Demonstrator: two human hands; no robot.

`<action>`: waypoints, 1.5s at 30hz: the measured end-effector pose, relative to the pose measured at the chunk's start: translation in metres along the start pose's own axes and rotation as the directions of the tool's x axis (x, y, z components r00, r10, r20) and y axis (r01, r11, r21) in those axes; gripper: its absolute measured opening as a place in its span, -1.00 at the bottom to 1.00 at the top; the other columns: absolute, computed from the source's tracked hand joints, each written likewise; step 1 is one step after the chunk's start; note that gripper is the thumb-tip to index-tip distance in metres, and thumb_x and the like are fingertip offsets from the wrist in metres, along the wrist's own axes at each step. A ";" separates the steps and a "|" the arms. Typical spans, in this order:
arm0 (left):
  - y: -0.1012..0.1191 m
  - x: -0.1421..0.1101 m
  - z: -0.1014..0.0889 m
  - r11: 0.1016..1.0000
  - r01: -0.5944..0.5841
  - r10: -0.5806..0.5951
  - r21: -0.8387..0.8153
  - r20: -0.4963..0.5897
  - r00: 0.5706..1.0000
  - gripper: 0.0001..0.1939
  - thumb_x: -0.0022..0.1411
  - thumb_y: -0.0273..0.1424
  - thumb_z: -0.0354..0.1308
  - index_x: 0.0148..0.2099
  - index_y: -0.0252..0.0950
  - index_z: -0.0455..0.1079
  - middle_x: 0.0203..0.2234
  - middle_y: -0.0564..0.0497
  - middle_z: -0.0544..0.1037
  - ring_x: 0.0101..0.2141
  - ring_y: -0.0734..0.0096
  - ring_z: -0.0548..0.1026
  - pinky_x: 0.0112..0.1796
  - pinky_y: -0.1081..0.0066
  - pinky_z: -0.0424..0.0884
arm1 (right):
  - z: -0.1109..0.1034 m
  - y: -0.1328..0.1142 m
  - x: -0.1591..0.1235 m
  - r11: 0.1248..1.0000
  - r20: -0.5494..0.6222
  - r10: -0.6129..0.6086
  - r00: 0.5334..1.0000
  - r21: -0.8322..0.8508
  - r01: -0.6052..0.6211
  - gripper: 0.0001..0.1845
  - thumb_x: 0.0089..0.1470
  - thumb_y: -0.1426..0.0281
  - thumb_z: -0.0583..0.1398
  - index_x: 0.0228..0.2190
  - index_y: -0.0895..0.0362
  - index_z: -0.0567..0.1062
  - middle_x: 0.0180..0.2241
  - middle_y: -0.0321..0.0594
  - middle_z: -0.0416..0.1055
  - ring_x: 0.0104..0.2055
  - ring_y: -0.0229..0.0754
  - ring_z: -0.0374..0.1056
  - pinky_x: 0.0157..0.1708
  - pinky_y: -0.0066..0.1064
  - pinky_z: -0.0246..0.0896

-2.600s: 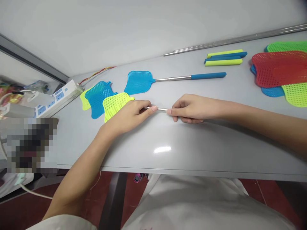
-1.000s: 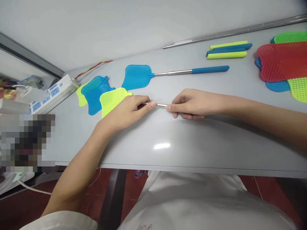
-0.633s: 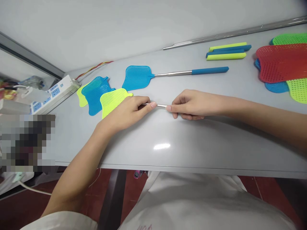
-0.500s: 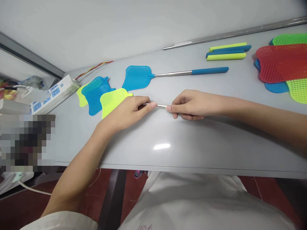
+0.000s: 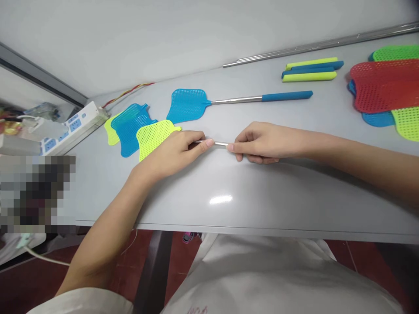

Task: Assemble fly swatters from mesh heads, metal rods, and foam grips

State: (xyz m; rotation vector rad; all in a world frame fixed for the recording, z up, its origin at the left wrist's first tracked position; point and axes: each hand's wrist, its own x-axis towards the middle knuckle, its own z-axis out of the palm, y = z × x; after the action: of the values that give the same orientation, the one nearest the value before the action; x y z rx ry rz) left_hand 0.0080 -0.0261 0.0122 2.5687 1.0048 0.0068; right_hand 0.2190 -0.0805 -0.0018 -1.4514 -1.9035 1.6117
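At a grey table, the left hand and right hand pinched a thin steel rod level at either end, the left just beside a yellow swatter.

Inspection finds a grey table set against a white wall, its dark metal leg standing on dark red floor tiles; a ceiling light's glare marks the tabletop.

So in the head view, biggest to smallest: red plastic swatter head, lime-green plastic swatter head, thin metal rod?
Largest: red plastic swatter head, lime-green plastic swatter head, then thin metal rod, smallest, held by the left hand and right hand.
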 end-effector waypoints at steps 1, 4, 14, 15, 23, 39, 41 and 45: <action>0.000 0.000 0.000 1.000 0.001 -0.001 0.000 -0.001 1.000 -0.61 0.26 -0.17 -0.14 -0.53 -0.30 0.11 -0.68 0.14 0.12 -0.62 0.55 0.12 -0.57 0.46 0.01 | 0.000 0.000 0.000 1.000 -0.001 -0.001 1.000 -0.001 0.001 -0.64 0.08 0.17 0.09 -0.55 0.18 0.37 -0.76 -0.40 0.17 -0.78 -0.45 0.01 -0.79 -0.57 -0.06; 0.000 0.000 0.000 1.000 -0.002 0.002 0.004 -0.004 1.000 -0.60 0.26 -0.17 -0.14 -0.54 -0.30 0.10 -0.68 0.14 0.11 -0.62 0.55 0.11 -0.57 0.46 0.01 | 0.000 0.000 0.000 1.000 -0.005 -0.002 1.000 -0.001 0.002 -0.64 0.08 0.16 0.09 -0.56 0.18 0.37 -0.76 -0.39 0.17 -0.78 -0.45 0.01 -0.78 -0.56 -0.06; 0.000 0.000 0.000 1.000 0.009 -0.009 0.004 0.000 1.000 -0.60 0.26 -0.16 -0.14 -0.54 -0.29 0.09 -0.68 0.15 0.11 -0.62 0.56 0.10 -0.58 0.46 0.02 | 0.001 0.002 0.001 1.000 -0.008 -0.017 1.000 -0.006 0.017 -0.63 0.08 0.16 0.08 -0.56 0.17 0.37 -0.75 -0.39 0.17 -0.78 -0.45 0.01 -0.78 -0.55 -0.07; 0.000 0.000 0.000 1.000 0.008 -0.008 0.004 -0.003 1.000 -0.60 0.26 -0.16 -0.14 -0.54 -0.29 0.10 -0.68 0.15 0.11 -0.62 0.56 0.11 -0.58 0.46 0.02 | 0.001 0.002 0.001 1.000 -0.008 -0.015 1.000 -0.005 0.015 -0.63 0.08 0.15 0.08 -0.56 0.17 0.37 -0.75 -0.39 0.17 -0.78 -0.45 0.01 -0.78 -0.55 -0.08; 0.000 0.001 0.001 1.000 -0.002 0.002 0.016 -0.007 1.000 -0.60 0.26 -0.16 -0.14 -0.53 -0.29 0.13 -0.68 0.14 0.13 -0.62 0.55 0.12 -0.57 0.46 0.03 | 0.000 -0.001 0.000 1.000 -0.014 0.002 1.000 -0.018 -0.002 -0.63 0.10 0.16 0.07 -0.55 0.18 0.38 -0.77 -0.39 0.16 -0.79 -0.45 0.00 -0.78 -0.55 -0.06; 0.000 0.000 0.001 1.000 0.017 -0.017 0.024 0.002 1.000 -0.60 0.25 -0.14 -0.16 -0.52 -0.29 0.14 -0.67 0.13 0.14 -0.61 0.53 0.13 -0.57 0.45 0.03 | -0.002 0.002 0.000 1.000 0.010 0.024 1.000 -0.010 -0.023 -0.58 0.10 0.11 0.05 -0.52 0.19 0.40 -0.77 -0.38 0.17 -0.78 -0.45 0.01 -0.76 -0.55 -0.07; 0.000 0.000 0.000 1.000 0.019 -0.019 0.021 0.002 1.000 -0.59 0.25 -0.13 -0.17 -0.52 -0.29 0.14 -0.67 0.13 0.14 -0.61 0.52 0.13 -0.57 0.45 0.03 | -0.002 0.002 0.000 1.000 0.007 0.024 1.000 -0.012 -0.024 -0.58 0.10 0.10 0.05 -0.52 0.19 0.41 -0.77 -0.38 0.17 -0.78 -0.44 0.01 -0.75 -0.55 -0.07; 0.000 0.000 0.000 1.000 0.020 -0.020 0.008 0.000 1.000 -0.60 0.24 -0.14 -0.16 -0.53 -0.28 0.15 -0.67 0.12 0.15 -0.61 0.51 0.14 -0.56 0.44 0.02 | -0.001 -0.001 -0.001 1.000 -0.004 0.029 1.000 -0.003 -0.030 -0.60 0.06 0.10 0.09 -0.54 0.18 0.39 -0.77 -0.39 0.16 -0.78 -0.44 -0.01 -0.76 -0.53 -0.08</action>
State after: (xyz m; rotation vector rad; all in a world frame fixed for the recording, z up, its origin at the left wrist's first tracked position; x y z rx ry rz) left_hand 0.0078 -0.0266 0.0120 2.5661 1.0319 -0.0034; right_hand 0.2194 -0.0804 -0.0002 -1.4898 -1.8919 1.6179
